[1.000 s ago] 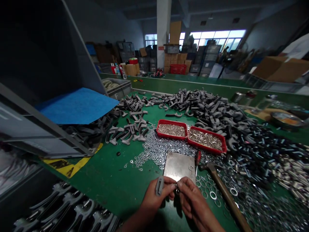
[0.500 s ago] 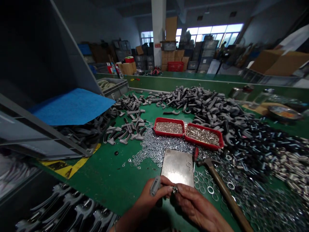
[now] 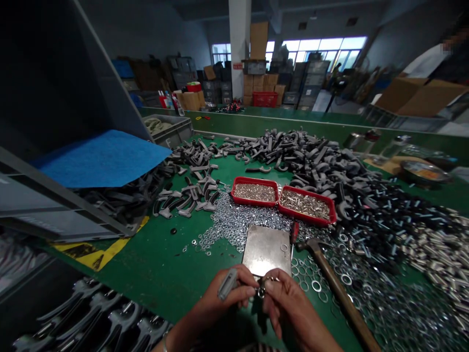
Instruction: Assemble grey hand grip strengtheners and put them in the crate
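- Two hands meet at the fingertips low over the near edge of the green table [image 3: 164, 278].
- The left hand [image 3: 223, 299] is closed on a grey handle piece [image 3: 227, 284], gripped by thumb and fingers. Its free end sticks out up-left of the fist.
- The right hand [image 3: 289, 305] has thumb and forefinger pinched on a small metal ring part [image 3: 261, 292], right at the left fingertips. The other fingers are loosely curled.
- Whether the ring part is seated on the handle piece I cannot tell; it is too small.
- A steel plate [image 3: 266, 249] lies flat just beyond both hands, with one washer on its far right corner.
- A hammer [image 3: 337, 288] lies right of the right hand, head by the plate's far right corner, with the wooden shaft running back toward the near edge.
- Loose washers [image 3: 311, 283] lie between the right hand and the hammer shaft, with a denser heap beyond the plate.
- Two red trays [image 3: 254, 191] sit side by side past the plate, both filled with small metal bits.
- A pile of grey handles [image 3: 311, 156] lies further out, ahead and to the right.
- A bin of dark clamp parts [image 3: 110, 318] sits left of the left hand, below the table edge.
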A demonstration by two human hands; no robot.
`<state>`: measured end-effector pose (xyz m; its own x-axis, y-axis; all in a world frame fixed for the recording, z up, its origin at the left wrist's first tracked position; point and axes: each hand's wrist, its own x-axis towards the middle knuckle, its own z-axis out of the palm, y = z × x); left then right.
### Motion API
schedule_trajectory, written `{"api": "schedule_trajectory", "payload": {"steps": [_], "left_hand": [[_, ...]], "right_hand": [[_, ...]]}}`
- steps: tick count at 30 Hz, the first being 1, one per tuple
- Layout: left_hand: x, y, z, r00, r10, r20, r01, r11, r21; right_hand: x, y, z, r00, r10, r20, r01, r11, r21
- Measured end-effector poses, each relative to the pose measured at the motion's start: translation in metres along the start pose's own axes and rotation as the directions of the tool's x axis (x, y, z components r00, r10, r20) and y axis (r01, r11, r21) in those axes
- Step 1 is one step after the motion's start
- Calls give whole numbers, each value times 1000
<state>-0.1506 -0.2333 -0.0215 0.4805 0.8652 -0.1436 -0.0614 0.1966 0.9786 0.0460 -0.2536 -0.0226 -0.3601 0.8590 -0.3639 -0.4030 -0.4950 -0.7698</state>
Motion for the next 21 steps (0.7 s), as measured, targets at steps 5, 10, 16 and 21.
{"api": "schedule_trajectory", "payload": {"steps": [5,10,16,21], "left_hand": [[3,10,-19,999,-29,-16,33,945,326],[19,13,-21,996,-91,-17,91,996,15],[34,2,2,999,-46,11,47,991,-126],[32,-3,11,999,-27,-45,26,999,-26]], "right_hand": [[3,-19,-16,947,-298,-122,200,841,-503],[-5,-38,-24,956,-275,-105,184,836,-517],[-15,-43,-35,923,-300,-241,150,857,-492],[-36,-43,-51,891,-285,-355,75,861,-503]]}}
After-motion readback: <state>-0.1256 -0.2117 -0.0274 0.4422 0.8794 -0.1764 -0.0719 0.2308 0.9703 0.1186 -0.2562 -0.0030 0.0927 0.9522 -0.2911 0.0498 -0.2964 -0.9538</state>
